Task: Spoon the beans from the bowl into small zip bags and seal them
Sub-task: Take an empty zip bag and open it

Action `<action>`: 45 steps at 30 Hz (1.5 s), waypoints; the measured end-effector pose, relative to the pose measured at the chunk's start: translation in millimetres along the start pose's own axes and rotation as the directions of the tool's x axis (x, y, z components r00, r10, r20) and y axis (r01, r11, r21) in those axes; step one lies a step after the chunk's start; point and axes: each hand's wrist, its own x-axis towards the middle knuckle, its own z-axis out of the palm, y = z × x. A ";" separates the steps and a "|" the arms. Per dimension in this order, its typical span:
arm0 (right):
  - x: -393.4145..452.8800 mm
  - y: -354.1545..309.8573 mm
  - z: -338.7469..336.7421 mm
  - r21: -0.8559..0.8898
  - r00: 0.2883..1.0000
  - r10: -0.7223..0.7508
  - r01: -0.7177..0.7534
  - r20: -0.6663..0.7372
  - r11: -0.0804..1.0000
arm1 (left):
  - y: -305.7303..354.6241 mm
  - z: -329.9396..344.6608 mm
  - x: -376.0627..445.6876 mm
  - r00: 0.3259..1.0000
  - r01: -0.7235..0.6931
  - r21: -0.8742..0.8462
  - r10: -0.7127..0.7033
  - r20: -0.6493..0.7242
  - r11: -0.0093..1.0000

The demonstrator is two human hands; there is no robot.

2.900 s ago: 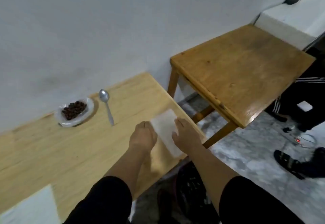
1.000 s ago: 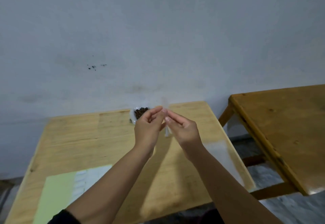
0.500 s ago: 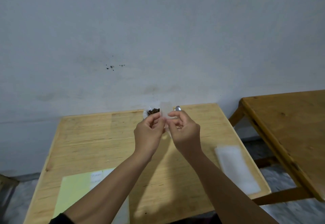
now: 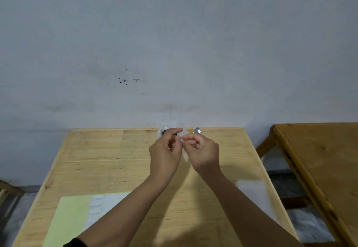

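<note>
A small clear zip bag [image 4: 185, 154] hangs between my two hands above the middle of the light wooden table [image 4: 120, 161]. My left hand [image 4: 165, 153] and my right hand [image 4: 203, 152] both pinch its top edge with fingertips. Behind my left hand, the bowl of dark beans [image 4: 162, 132] sits at the table's far edge, mostly hidden. The metal spoon [image 4: 197, 130] lies just right of the bowl; only its bowl end shows above my right hand.
A stack of clear zip bags [image 4: 251, 190] lies near the table's right edge. A green and white paper sheet [image 4: 77, 213] lies at the front left. A darker wooden table [image 4: 325, 161] stands to the right, across a gap. A grey wall is behind.
I picked one bag off the stack at the table's right edge and raised it in front of me. My view swung to face the table and the wall; my fingers keep working the bag's top.
</note>
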 end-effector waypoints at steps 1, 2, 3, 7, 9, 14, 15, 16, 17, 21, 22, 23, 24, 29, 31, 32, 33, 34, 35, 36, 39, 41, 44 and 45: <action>2.9 1.8 -0.5 -0.002 1.000 0.011 -0.011 0.002 1.000 | -0.2 1.7 1.4 1.000 0.001 0.022 -0.002 0.003 1.000; 5.7 4.0 -0.8 -0.005 1.000 0.024 -0.024 0.005 1.000 | -0.5 3.1 3.6 1.000 0.011 0.048 -0.011 0.013 0.999; 8.0 6.0 -1.0 -0.012 0.999 0.033 -0.033 0.009 0.999 | -1.5 3.9 6.2 0.999 0.027 0.073 -0.029 0.026 0.997; 15.0 9.0 -1.7 -0.038 0.998 0.037 -0.035 0.051 0.999 | -2.4 6.0 14.3 0.994 0.098 0.097 -0.102 0.037 0.990; 18.9 7.1 -2.8 -0.053 0.997 0.029 -0.024 0.077 0.998 | -2.2 7.4 17.1 0.990 0.138 0.065 -0.139 0.011 0.988; 19.4 10.9 -3.7 -0.065 0.993 0.043 -0.036 0.106 0.997 | -5.8 12.5 20.3 0.980 0.198 0.052 -0.198 -0.006 0.979; 18.9 12.9 -2.8 -0.075 0.994 0.057 -0.050 0.091 0.996 | -6.3 13.6 19.8 0.982 0.188 0.078 -0.189 -0.005 0.979; 19.1 15.3 -2.5 -0.088 0.995 0.075 -0.069 0.066 0.994 | -7.0 14.0 18.9 0.986 0.168 0.117 -0.168 -0.007 0.979; 20.2 17.8 -2.9 -0.101 0.995 0.094 -0.090 0.031 0.991 | -8.3 13.6 18.0 0.990 0.143 0.161 -0.143 -0.015 0.977; 26.4 26.6 -9.8 -0.141 0.990 0.119 -0.128 -0.071 0.982 | -19.2 9.0 14.1 0.993 0.113 0.236 -0.101 -0.061 0.965; 26.2 26.6 -10.6 -0.158 0.993 0.101 -0.109 -0.058 0.981 | -20.6 9.0 12.9 0.993 0.114 0.230 -0.101 -0.066 0.966; 26.0 26.2 -10.8 -0.184 0.997 0.071 -0.076 -0.033 0.980 | -21.2 9.6 12.2 0.993 0.109 0.211 -0.096 -0.071 0.971; 26.0 25.8 -10.8 -0.216 1.000 0.030 -0.029 0.000 0.976 | -20.9 9.9 11.6 0.994 0.094 0.176 -0.082 -0.073 0.980; 24.9 21.2 -10.6 -0.274 0.984 -0.085 0.126 0.159 0.953 | -19.5 2.7 9.3 0.999 -0.025 -0.003 0.025 0.021 1.000; 20.8 17.9 -10.8 -0.262 0.980 -0.092 0.136 0.174 0.955 | -22.2 -5.2 7.0 0.990 -0.092 -0.039 0.095 0.101 0.995; 18.8 16.2 -10.5 -0.251 0.980 -0.094 0.136 0.174 0.958 | -25.2 -9.7 6.3 0.977 -0.148 -0.029 0.151 0.151 0.988; 17.1 14.7 -10.0 -0.235 0.981 -0.094 0.134 0.172 0.963 | -29.9 -14.6 6.1 0.954 -0.208 0.007 0.201 0.223 0.978; 15.5 12.7 -9.1 -0.220 0.981 -0.092 0.129 0.168 0.967 | -35.2 -19.3 6.6 0.921 -0.259 0.061 0.227 0.318 0.964; 14.1 10.6 -7.9 -0.206 0.982 -0.092 0.126 0.167 0.970 | -39.9 -22.7 7.9 0.882 -0.298 0.125 0.223 0.416 0.946; 12.0 8.4 -6.7 -0.192 0.980 -0.094 0.128 0.176 0.973 | -44.1 -24.4 9.2 0.849 -0.324 0.181 0.201 0.489 0.928; 4.0 3.7 -0.4 -0.124 0.962 -0.105 0.139 0.251 0.983 | -51.3 -22.7 12.4 0.843 -0.347 0.222 0.199 0.500 0.911; -0.1 5.7 5.0 -0.128 0.953 -0.095 0.136 0.286 0.982 | -52.1 -21.5 13.5 0.883 -0.345 0.199 0.245 0.401 0.917; -1.8 14.4 8.8 -0.082 0.963 -0.019 0.043 0.270 0.996 | -58.2 -26.1 12.7 0.916 -0.354 0.203 0.295 0.271 0.913; -1.9 19.2 9.4 -0.043 0.967 0.019 -0.008 0.256 0.999 | -61.0 -27.8 11.4 0.920 -0.350 0.216 0.291 0.263 0.912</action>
